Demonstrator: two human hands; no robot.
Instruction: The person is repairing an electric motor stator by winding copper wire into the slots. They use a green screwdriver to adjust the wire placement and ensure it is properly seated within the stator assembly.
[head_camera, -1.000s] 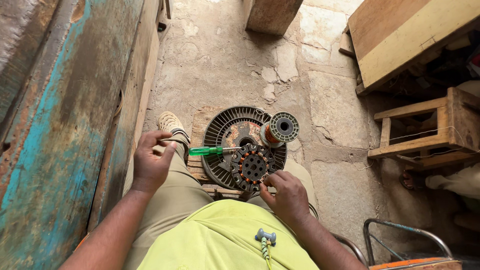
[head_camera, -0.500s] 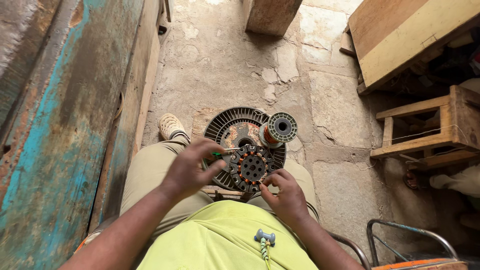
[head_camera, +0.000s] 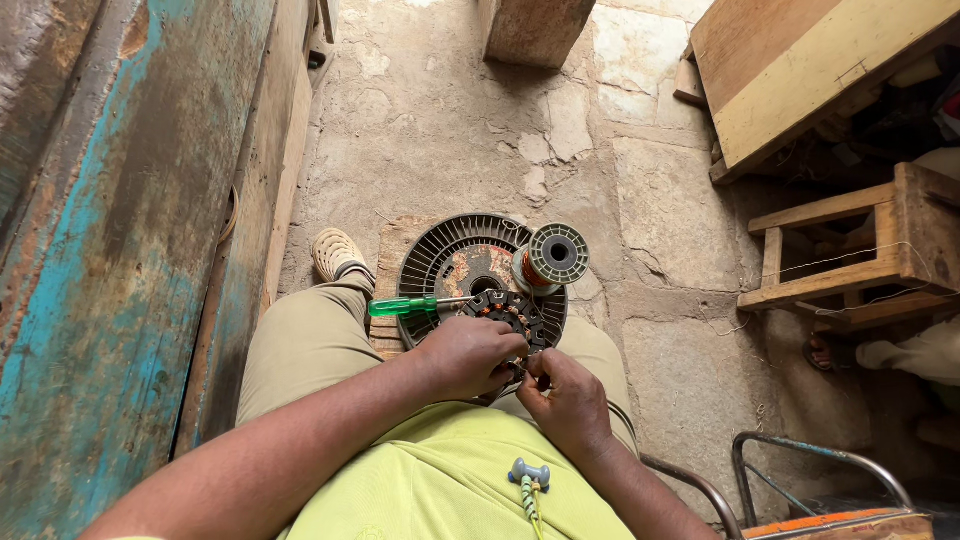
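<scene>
A dark round stator with copper windings (head_camera: 508, 310) rests on my lap, over a ribbed round fan housing (head_camera: 440, 250) on the floor. My left hand (head_camera: 468, 355) lies on the stator's near edge with its fingers curled onto it. My right hand (head_camera: 568, 400) pinches at the stator's right near side, touching the left hand; any wire between the fingers is too small to make out. A green-handled screwdriver (head_camera: 405, 305) lies across my left knee, its tip at the stator. A spool of copper wire (head_camera: 550, 258) stands on the housing.
A worn blue-painted door (head_camera: 110, 250) runs down the left side. A wooden stool (head_camera: 850, 250) and a wooden board (head_camera: 800, 70) stand at the right, a metal chair frame (head_camera: 800, 480) at the lower right. Another person's foot (head_camera: 830, 350) shows under the stool. A wooden block (head_camera: 535, 30) stands ahead.
My left hand came in from beside my left knee onto the stator, next to my right hand. The screwdriver stays on my knee. My right hand has barely moved.
</scene>
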